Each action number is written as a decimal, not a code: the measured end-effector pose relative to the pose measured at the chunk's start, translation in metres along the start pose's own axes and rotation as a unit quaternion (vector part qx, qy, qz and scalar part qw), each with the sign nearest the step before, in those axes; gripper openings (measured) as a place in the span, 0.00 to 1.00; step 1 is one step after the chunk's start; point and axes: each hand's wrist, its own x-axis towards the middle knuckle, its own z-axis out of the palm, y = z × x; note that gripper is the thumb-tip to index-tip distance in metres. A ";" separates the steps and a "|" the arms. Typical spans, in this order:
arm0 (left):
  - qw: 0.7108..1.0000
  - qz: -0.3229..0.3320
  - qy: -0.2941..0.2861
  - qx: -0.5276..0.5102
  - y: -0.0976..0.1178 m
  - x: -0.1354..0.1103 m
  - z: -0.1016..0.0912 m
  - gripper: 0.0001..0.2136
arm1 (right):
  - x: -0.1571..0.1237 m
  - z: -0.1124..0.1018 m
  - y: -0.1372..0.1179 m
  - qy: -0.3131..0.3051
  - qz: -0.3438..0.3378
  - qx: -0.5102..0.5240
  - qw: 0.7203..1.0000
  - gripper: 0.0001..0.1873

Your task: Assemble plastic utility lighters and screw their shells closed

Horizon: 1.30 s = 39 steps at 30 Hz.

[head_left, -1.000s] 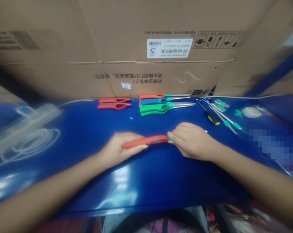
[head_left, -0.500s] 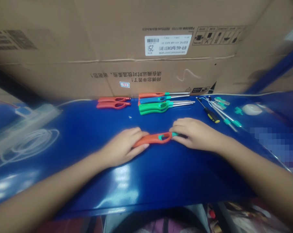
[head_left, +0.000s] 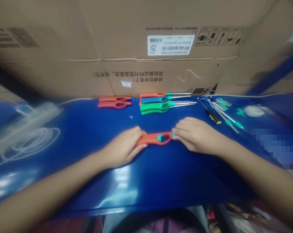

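Between both hands [head_left: 124, 148], an orange lighter [head_left: 150, 139], one end in each grip

Cardbd box [head_left: 71, 38]: white label [head_left: 170, 45], upside-dn, I read KFR-46G/BpR3AES1 (B1), no. 25; Chinese txt [head_left: 136, 74] below, incl. 谢谢您; sm. sticker [head_left: 126, 84] illeg.

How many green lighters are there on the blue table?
2. Both lie past the orange lighter that the left hand and right hand hold: the first green lighter nearer the cardboard box, the second green lighter just in front. Another could be hidden beneath.
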 end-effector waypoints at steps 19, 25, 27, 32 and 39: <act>0.999 -0.029 0.036 -0.020 0.002 0.003 -0.003 0.16 | -0.006 -0.019 0.016 -0.191 0.232 0.118 0.946 0.16; 0.996 -0.021 0.077 -0.026 0.004 0.000 -0.007 0.14 | -0.028 -0.024 0.053 -0.133 0.472 -0.123 0.863 0.27; 0.996 -0.017 0.078 -0.027 0.005 -0.001 -0.007 0.15 | -0.033 -0.023 0.066 -0.167 0.525 -0.148 0.821 0.28; 0.997 -0.020 0.071 -0.025 0.005 -0.001 -0.006 0.16 | -0.030 -0.025 0.075 -0.206 0.582 -0.083 0.782 0.22; 0.998 -0.041 0.053 -0.001 0.008 -0.003 -0.005 0.16 | -0.008 -0.043 0.037 0.133 0.537 -0.055 0.831 0.21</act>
